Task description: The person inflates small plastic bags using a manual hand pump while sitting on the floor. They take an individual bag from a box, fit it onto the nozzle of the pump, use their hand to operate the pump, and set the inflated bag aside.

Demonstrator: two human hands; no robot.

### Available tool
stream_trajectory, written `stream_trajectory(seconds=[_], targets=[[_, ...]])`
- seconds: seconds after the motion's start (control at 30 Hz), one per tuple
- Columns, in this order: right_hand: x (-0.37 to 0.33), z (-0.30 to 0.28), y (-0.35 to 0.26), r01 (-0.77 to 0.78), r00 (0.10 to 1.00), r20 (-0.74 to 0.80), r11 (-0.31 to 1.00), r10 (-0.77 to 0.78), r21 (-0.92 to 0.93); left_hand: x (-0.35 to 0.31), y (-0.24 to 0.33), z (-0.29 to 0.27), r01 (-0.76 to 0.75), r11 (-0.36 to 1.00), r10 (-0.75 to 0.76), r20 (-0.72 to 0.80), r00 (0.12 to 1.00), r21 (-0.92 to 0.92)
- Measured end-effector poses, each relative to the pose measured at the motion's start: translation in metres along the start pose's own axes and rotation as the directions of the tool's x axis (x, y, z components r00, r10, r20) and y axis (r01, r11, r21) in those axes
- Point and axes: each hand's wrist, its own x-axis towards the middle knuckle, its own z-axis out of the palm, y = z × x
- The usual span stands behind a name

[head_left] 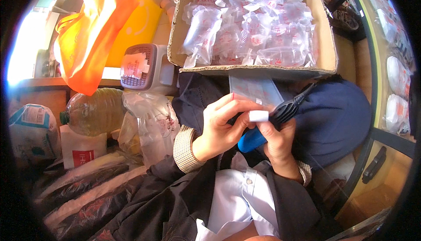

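Observation:
Both hands meet in front of my chest. My left hand (224,122) is closed in a pinch, its fingertips at a small white label (258,116). My right hand (280,142) is wrapped round a blue and black tool (286,110) with a rounded blue end and a ribbed, tapering black part; its exact kind I cannot make out. The right thumb lies just beneath the label. Beyond my left fingers is a flat clear plastic bag (256,87), partly covered by the hand. Past it stands an open cardboard box (250,69) holding many clear plastic packets (254,28).
At the left are an orange bag (94,32), a brown-and-white plastic stool (151,70), a large clear bottle (96,111) and plastic-wrapped bundles (87,184). A dark-framed shelf (372,57) with white packages (398,76) lines the right. Dark blue cloth (337,122) lies under my right hand.

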Motion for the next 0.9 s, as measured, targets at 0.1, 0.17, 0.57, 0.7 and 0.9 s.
stream_trajectory(seconds=[0.1,0.17,0.57,0.7,0.9], targets=[[-0.001,0.006,-0.004,-0.032,0.999,-0.001,0.999,0.032,-0.032,0.001,0.002,0.004,0.032,0.999,-0.03,-0.151,0.988,0.011],[0.001,0.004,-0.005,-0.051,0.997,0.061,0.995,0.057,-0.091,0.004,-0.003,0.003,-0.015,0.999,0.025,-0.248,0.968,0.041],[-0.005,0.006,-0.009,-0.381,0.837,0.386,0.919,0.388,-0.097,0.025,0.006,-0.008,-0.121,0.99,0.14,-0.359,0.923,0.076],[-0.005,0.004,-0.008,-0.38,0.84,0.375,0.919,0.392,-0.11,0.028,0.007,-0.012,-0.239,0.929,0.319,-0.281,0.905,0.284],[-0.003,0.004,-0.004,-0.339,0.849,0.41,0.939,0.334,-0.061,0.022,-0.006,-0.017,-0.454,0.78,0.54,-0.096,0.836,0.431]])
